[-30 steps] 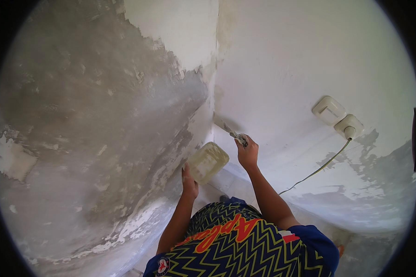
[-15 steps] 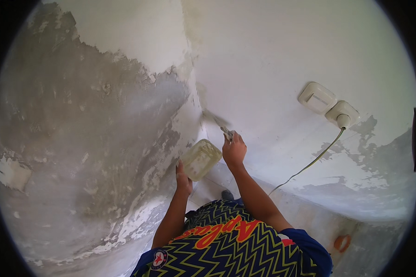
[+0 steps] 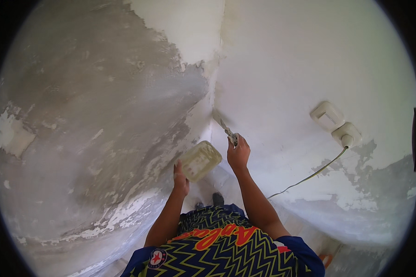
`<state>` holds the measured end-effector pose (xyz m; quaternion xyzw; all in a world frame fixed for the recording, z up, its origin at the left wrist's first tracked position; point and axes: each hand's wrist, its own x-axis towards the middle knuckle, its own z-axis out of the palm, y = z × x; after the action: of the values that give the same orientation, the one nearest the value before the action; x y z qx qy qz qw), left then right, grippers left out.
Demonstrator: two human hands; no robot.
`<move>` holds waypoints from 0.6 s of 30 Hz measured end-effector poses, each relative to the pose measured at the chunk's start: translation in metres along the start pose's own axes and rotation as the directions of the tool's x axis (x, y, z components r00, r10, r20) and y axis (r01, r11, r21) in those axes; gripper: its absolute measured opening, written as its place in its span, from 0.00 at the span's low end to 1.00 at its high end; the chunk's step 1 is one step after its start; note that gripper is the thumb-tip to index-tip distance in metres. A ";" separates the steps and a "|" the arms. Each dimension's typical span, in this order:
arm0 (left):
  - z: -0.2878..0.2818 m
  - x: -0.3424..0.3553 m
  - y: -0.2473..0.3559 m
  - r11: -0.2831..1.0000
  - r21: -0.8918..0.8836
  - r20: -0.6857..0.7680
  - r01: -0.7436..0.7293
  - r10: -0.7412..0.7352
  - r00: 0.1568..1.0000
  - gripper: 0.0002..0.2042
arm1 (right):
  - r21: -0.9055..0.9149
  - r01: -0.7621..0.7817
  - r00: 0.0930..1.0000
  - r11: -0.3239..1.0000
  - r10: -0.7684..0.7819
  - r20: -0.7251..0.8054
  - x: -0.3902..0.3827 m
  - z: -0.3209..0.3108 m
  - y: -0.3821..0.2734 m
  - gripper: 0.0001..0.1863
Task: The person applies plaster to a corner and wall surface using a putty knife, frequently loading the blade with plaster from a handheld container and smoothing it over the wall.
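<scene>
My left hand (image 3: 180, 179) is closed on the near left side of a pale yellowish rectangular plastic tub (image 3: 200, 160), which is smeared with whitish filler. How much is inside the tub cannot be made out. My right hand (image 3: 238, 154) grips a putty knife (image 3: 225, 127) by its stained handle, just beyond the tub's right side. The knife's blade points up and left, with its tip at the corner where the two walls meet; firm contact is hard to judge.
On the left stands a patchy grey wall (image 3: 88, 97) with flaking white paint. The white wall (image 3: 272, 74) on the right carries a light switch (image 3: 328, 116) and a socket (image 3: 347, 135) with a plugged-in cord (image 3: 305, 182). An orange object (image 3: 326, 261) lies at lower right.
My view has turned left, so the walls, switch and socket sit farther right. The putty knife's blade shows more plainly at the corner. Both hands keep their holds.
</scene>
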<state>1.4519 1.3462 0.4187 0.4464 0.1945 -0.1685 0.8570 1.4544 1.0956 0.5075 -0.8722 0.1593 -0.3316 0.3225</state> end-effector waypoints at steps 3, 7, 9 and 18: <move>-0.008 0.008 0.004 0.999 0.032 -0.013 -0.033 0.033 0.999 0.33 | -0.066 -0.082 0.995 0.994 0.078 -0.057 0.009 0.015 -0.003 0.11; 0.005 0.001 0.007 0.999 0.030 -0.012 0.014 -0.014 1.000 0.36 | -0.167 -0.193 0.981 0.967 0.191 -0.032 0.004 0.004 -0.021 0.10; 0.026 -0.019 0.022 0.995 0.096 -0.011 0.010 -0.009 1.000 0.36 | -0.152 -0.243 0.968 0.958 0.230 -0.099 -0.005 -0.011 -0.026 0.10; 0.084 -0.034 0.062 0.966 0.092 0.078 -0.242 0.236 0.969 0.23 | 0.710 -0.607 0.788 0.357 0.385 0.481 -0.035 -0.141 -0.034 0.16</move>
<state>1.4662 1.3142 0.5232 0.5033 0.1018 -0.0883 0.8536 1.3344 1.0734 0.5942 -0.5470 0.1989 -0.1471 0.7998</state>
